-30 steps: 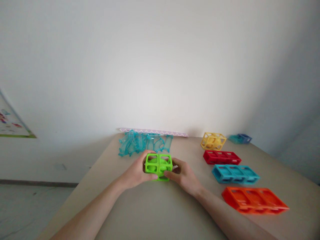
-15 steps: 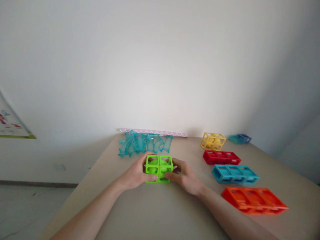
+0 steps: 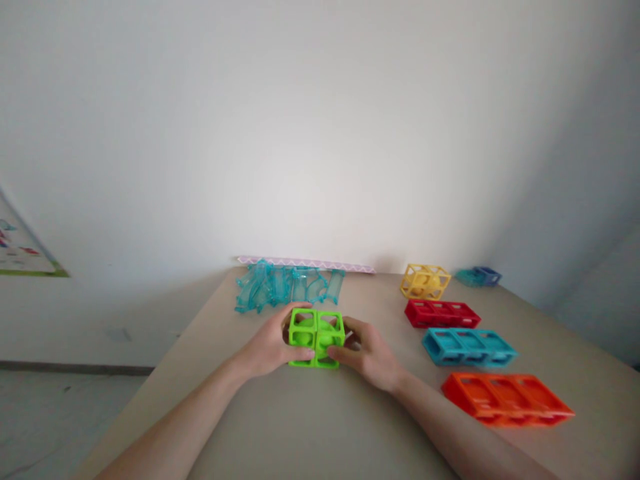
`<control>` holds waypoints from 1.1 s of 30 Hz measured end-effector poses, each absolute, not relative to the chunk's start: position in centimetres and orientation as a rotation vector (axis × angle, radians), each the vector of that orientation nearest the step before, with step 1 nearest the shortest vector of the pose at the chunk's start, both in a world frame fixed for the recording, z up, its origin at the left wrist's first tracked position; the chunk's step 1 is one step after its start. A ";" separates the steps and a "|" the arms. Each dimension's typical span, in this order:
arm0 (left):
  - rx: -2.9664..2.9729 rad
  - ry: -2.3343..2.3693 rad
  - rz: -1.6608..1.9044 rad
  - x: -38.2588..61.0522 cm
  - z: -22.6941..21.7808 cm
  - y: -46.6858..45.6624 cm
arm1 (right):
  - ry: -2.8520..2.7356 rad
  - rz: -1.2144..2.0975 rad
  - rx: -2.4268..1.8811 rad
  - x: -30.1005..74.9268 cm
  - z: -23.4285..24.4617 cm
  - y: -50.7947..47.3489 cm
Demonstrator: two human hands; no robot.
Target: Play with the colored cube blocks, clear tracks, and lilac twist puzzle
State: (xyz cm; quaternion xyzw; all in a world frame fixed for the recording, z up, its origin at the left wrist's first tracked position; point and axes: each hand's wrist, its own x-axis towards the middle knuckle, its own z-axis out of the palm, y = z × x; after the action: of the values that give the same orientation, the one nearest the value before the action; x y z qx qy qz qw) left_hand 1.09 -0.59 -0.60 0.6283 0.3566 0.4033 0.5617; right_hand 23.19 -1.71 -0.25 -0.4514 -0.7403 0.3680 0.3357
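Observation:
A bright green open-frame block (image 3: pixel 316 337), made of cube cells with round shapes inside, stands on the beige table (image 3: pixel 300 427) near its middle. My left hand (image 3: pixel 267 345) is closed round the block's left side, thumb along the front lower edge. My right hand (image 3: pixel 367 353) grips its right side, fingers curled against the frame. Both forearms reach in from the bottom of the view.
A pile of clear teal track pieces (image 3: pixel 287 287) lies behind the block, with a purple strip (image 3: pixel 305 264) along the wall. To the right sit a yellow frame cube (image 3: pixel 424 281), red (image 3: pixel 441 313), teal (image 3: pixel 467 347) and orange (image 3: pixel 505 398) long blocks, and small blue pieces (image 3: pixel 479 275).
Both hands and the green block have stayed almost in place; the block has settled slightly lower onto the table.

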 end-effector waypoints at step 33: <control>1.505 0.742 0.956 0.8 -0.4 -0.2 | -1.974 0.923 -1.263 23.2 0.4 -2.0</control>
State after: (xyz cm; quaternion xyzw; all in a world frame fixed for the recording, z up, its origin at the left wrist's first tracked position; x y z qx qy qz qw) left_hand 0.75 -0.20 -0.40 0.6408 0.3159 0.4073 0.5689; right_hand 23.16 -2.02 0.40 -0.4772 -0.7461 0.3490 0.3063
